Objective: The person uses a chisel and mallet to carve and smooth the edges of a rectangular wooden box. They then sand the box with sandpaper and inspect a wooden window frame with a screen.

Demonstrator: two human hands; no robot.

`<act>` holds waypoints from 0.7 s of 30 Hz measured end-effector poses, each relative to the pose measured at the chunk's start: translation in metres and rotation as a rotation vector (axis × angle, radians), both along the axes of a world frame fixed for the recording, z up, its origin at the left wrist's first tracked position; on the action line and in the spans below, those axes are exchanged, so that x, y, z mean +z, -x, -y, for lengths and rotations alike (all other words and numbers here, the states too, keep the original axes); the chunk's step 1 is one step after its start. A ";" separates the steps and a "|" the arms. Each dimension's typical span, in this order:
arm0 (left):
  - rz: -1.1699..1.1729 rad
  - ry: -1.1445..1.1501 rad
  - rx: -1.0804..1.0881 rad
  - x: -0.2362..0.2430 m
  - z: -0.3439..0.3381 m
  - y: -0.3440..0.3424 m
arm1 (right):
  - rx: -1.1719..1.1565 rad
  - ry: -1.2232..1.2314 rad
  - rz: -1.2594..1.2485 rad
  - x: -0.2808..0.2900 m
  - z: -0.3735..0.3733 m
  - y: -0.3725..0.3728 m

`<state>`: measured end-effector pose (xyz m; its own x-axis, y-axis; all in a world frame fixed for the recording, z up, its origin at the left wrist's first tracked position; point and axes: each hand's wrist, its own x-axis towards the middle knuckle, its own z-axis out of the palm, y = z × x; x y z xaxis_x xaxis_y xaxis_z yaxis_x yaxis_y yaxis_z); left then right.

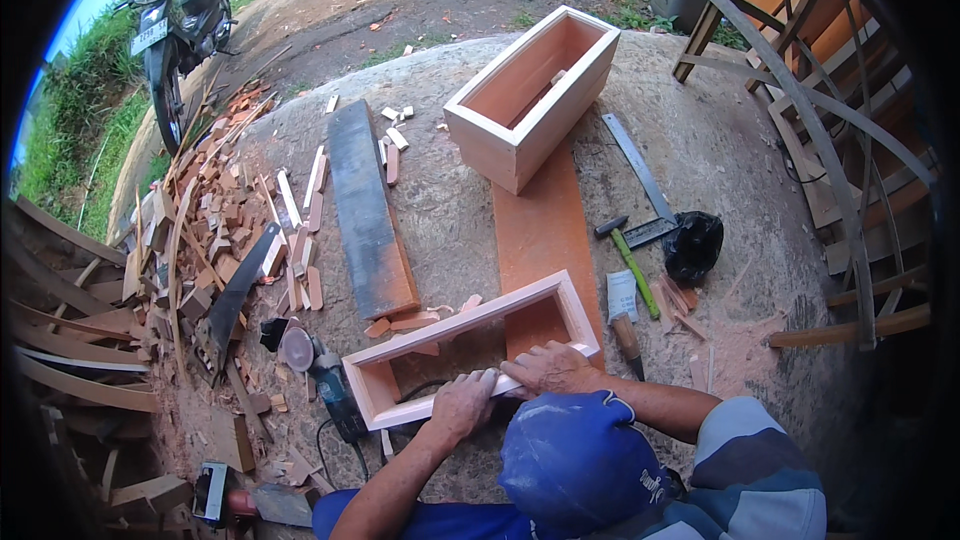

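Observation:
My left hand (464,402) and my right hand (550,370) grip the near long edge of a rectangular pale wooden box (380,354), fingers curled over its rim, the right one farther along. The box's right part lies over an orange-stained plank (535,240); I can see through its middle. An angle grinder (330,390) with a round disc is beside its left end. Right of the box lie a chisel (627,345), a small white packet (621,292) and a green-handled hammer (637,270). A blue cap (570,460) hides part of the space below my hands.
A taller wooden box (525,140) stands farther back, near a metal square (635,160) and black plastic bag (692,250). A dark board (365,210), handsaw (240,290) and offcut pile (190,270) are leftward. A motorbike (175,30) stands back left; wooden frames (820,80) line the right.

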<state>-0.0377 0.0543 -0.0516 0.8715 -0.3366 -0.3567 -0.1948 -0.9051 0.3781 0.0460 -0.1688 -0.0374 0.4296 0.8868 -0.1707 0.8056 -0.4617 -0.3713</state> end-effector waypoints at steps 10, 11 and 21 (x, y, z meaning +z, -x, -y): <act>0.234 -0.016 0.151 0.145 -0.089 0.036 | -0.380 -0.422 -0.619 0.062 0.015 -0.017; 0.274 -0.053 0.260 0.158 -0.100 0.049 | -0.458 -0.467 -0.742 0.078 0.021 -0.022; 0.205 -0.123 0.910 0.175 -0.146 0.131 | -0.678 -0.314 0.236 0.037 0.043 -0.030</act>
